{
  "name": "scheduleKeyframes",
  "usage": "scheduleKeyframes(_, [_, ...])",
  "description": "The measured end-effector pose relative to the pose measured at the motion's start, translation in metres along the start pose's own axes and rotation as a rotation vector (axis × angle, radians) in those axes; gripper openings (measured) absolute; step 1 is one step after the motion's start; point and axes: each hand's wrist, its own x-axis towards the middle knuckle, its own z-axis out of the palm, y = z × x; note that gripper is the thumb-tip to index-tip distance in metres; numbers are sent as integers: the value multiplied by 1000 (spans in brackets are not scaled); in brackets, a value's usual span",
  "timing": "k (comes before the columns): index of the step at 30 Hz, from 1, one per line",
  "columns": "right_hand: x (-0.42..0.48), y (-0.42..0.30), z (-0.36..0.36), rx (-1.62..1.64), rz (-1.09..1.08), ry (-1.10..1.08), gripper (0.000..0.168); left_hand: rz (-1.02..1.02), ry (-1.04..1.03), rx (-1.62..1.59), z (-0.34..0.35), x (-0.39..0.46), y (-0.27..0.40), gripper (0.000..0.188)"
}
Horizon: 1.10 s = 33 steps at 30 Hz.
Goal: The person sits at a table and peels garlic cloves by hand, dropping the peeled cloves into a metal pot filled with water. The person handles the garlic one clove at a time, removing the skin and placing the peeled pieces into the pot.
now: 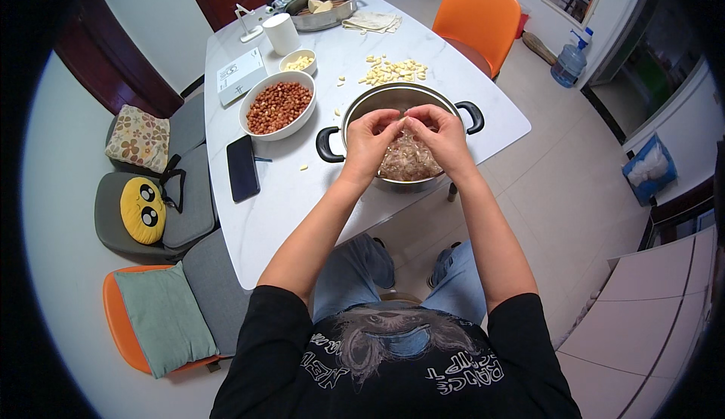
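My left hand (374, 141) and my right hand (440, 139) meet above a two-handled steel pot (365, 102), fingertips together. Between the fingertips both pinch a small pale garlic clove (403, 118), mostly covered by the fingers. Papery garlic skins (409, 161) lie heaped inside the pot below. On the table just beyond the pot, a loose pile of peeled garlic cloves (396, 71) is spread out. A small white bowl (310, 68) holds more peeled cloves, and a few single ones lie scattered left of the pot.
On the white table (283, 215), a large bowl of red-skinned peanuts (278, 107) stands beside a smartphone (242, 168) and a flat box (242, 76). Farther back are a white cylinder (281, 34), a steel pan (323, 21) and a folded cloth (371, 21). Chairs with cushions line the left side.
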Motion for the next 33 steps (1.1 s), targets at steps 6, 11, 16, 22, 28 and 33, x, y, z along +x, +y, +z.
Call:
scheduleKeyframes(6, [0,3,-2,-23,-10,36,12,-17,-24,-68,2,-2,8,16])
scheduleKeyframes(11, [-2,1,1,-76,-53,8,11,9,38,94,2,-4,7,11])
scheduleKeyframes(16, [-2,3,-1,8,-38,-26,11,-42,28,57,2,-5,12,9])
scheduleKeyframes(22, [0,3,-5,130,26,-71,13,-148,-32,-116,-3,-2,17,6])
scheduleKeyframes(28, [2,0,-7,196,37,-127,15,-190,-126,-286,-10,5,9,6])
scheduleKeyframes(33, [3,-2,-8,236,93,-138,19,-160,-146,-361,-9,4,11,5])
